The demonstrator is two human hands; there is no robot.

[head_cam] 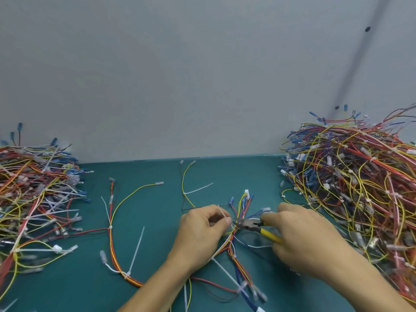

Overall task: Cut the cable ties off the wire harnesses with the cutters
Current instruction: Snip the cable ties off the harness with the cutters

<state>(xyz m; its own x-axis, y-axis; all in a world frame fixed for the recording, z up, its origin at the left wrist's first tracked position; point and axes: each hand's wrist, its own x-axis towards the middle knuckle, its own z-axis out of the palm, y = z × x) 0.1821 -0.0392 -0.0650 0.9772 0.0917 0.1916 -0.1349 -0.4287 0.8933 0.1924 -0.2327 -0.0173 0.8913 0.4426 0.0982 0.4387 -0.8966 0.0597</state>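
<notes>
A wire harness (pixel 234 251) of red, yellow, orange and blue wires lies on the green table in front of me. My left hand (pixel 202 230) pinches a white cable tie (pixel 222 213) at the harness's bundled part. My right hand (pixel 301 239) grips the yellow-handled cutters (pixel 252 225), whose dark jaws meet the bundle right beside my left fingertips. More white ties (pixel 225 272) stay fastened lower on the same harness.
A big heap of tied harnesses (pixel 351 181) fills the right side, and another heap (pixel 33 199) covers the left. A second harness (pixel 112 233) with ties lies left of centre. Loose wires and a tie (pixel 198 189) lie near the grey wall.
</notes>
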